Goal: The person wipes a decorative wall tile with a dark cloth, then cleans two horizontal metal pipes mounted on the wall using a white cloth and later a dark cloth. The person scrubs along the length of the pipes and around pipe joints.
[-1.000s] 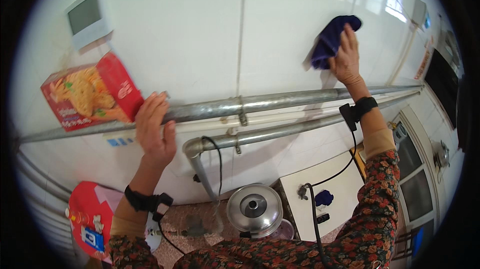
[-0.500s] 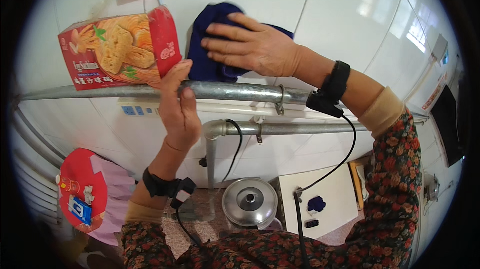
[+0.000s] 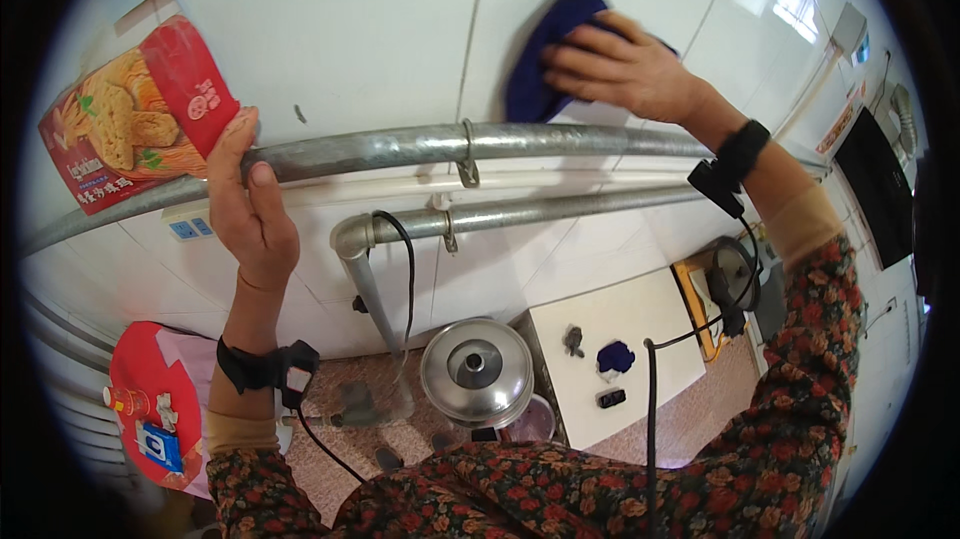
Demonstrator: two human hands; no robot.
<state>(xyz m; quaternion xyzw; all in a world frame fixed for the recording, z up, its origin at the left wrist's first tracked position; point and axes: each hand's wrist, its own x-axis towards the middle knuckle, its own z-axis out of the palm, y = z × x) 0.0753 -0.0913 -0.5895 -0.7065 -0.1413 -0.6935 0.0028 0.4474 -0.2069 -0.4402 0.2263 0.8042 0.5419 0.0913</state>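
Observation:
My right hand (image 3: 625, 69) presses a dark blue cloth (image 3: 540, 54) against the white tiled wall (image 3: 380, 29), its fingers slightly blurred. Lower left, my left hand (image 3: 250, 199) is at the right end of a red snack box (image 3: 120, 119), fingertips against it and partly hidden, thumb raised. The box rests along a metal pipe (image 3: 360, 149) fixed to the wall, which my left hand overlaps. A small dark mark (image 3: 300, 114) shows on the tiles between the box and the cloth.
Below are a lower pipe (image 3: 530, 209) with a hanging cable, a socket strip (image 3: 188, 226), a lidded steel pot (image 3: 476, 389), a white board (image 3: 620, 409) with small dark items, and a red table (image 3: 135, 359) with bottle and blue pack. A black panel (image 3: 870, 189) is at right.
The view has shifted. My right hand carried the cloth leftward to beside the box, then back rightward to mid-wall. My left hand has stayed at the box's end.

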